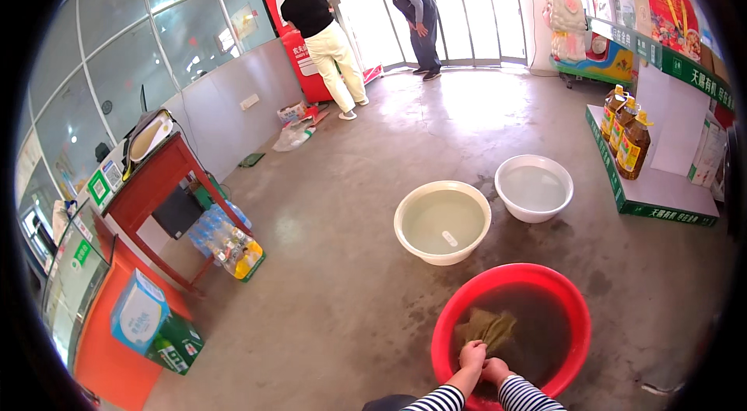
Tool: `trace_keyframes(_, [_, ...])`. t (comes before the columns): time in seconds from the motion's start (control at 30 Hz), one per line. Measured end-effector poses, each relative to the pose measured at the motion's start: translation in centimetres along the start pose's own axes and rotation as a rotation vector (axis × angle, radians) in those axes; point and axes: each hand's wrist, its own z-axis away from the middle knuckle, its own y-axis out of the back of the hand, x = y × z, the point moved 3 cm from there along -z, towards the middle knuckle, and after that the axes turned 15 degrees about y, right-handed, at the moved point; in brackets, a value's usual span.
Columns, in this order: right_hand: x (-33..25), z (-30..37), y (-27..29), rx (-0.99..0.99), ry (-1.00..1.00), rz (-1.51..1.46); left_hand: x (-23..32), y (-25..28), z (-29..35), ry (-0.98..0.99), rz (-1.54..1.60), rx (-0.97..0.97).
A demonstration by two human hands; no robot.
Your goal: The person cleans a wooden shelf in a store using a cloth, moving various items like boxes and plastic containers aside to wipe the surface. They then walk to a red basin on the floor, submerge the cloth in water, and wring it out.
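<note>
My left hand (471, 353) and my right hand (496, 370) are close together over the near part of a red basin (582, 325) of dark, murky water. The fingers of my left hand are closed on a limp, wet, olive-green cloth (492, 325), which spreads away from me into the water. My right hand is closed right beside it, at the near end of the cloth; its fingertips are partly hidden. Beyond the red basin stand a cream basin (442, 259) of cloudy water with a small white object (450, 238) in it, and a white basin (535, 216) of water.
Oil bottles (630, 148) stand on a low shelf (661, 205) at right. At left are a red table (152, 177), packed drink bottles (226, 244) and a carton (159, 325). Two people, one in a black top (311, 10), one bending (420, 10), are near the glass doors.
</note>
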Motion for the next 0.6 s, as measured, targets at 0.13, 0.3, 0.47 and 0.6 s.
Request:
trace_keyframes(0.13, [-3.8,4.7,4.8,-0.137,-0.012,0.229,1.1,0.5,3.3,0.055,-0.151,-0.093])
trace_keyframes(0.3, [-6.6,7.6,10.1,0.352,-0.029,-0.598,0.6,0.9,2.6,0.054,-0.491,0.068])
trace_keyframes(0.47, [-15.1,11.4,16.1,0.592,0.190,-0.804,-1.0,0.5,1.9,-0.007,-0.593,0.084])
trace_keyframes(0.6, [-18.4,14.1,17.1,0.649,0.324,-0.850,-3.5,-0.2,-1.7,0.084,-0.332,0.044])
